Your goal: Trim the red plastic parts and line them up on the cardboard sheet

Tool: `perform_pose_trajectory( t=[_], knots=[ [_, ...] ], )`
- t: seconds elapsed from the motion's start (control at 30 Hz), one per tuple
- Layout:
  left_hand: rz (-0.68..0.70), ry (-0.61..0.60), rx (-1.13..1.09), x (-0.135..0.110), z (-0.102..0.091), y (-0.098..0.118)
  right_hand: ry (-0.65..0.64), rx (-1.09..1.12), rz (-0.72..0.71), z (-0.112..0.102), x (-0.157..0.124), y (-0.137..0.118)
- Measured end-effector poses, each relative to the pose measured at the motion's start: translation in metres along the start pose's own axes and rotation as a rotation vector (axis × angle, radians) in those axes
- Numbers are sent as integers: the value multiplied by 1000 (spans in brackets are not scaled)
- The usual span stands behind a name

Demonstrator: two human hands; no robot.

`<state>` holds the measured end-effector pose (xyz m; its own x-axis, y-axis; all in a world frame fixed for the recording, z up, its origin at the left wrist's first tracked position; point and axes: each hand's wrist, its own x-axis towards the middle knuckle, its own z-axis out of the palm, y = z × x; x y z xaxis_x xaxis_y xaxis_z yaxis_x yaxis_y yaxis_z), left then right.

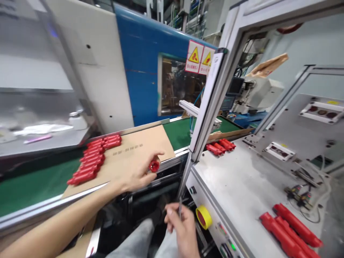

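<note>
My left hand (140,172) reaches out over the cardboard sheet, its fingers curled round a red plastic part (154,166). The hollow round end of that part faces me. Low in the view, above my lap, my right hand (182,225) is closed on a slim grey tool (180,208) that points upward; its lower end is hidden in the fingers. Left of my left hand, several red plastic parts (88,165) lie in a row on the cardboard (129,152).
Under the cardboard runs a green conveyor belt (177,134). At right, a metal worktable (228,172) carries red parts (291,229) near me and more red parts (221,147) by the frame post (208,104). A yellow-ringed button (203,217) juts from its front panel.
</note>
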<state>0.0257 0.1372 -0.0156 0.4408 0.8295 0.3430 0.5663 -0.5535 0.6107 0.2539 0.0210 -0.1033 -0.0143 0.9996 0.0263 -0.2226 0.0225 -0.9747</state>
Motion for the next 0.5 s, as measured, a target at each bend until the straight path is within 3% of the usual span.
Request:
perform_pose_trajectory(
  t=[0.1, 0.2, 0.33, 0.5],
  knots=[
    [48, -28, -82, -43, 19, 39, -38, 18, 21, 4, 3, -19],
    [111, -73, -165, -60, 33, 61, -91, -33, -37, 9, -1, -42],
    [146, -96, -161, -68, 41, 68, -153, -183, -180, 15, -8, -54],
    [129, -112, -40, -81, 42, 59, -162, -273, -258, 18, -5, -41]
  ],
)
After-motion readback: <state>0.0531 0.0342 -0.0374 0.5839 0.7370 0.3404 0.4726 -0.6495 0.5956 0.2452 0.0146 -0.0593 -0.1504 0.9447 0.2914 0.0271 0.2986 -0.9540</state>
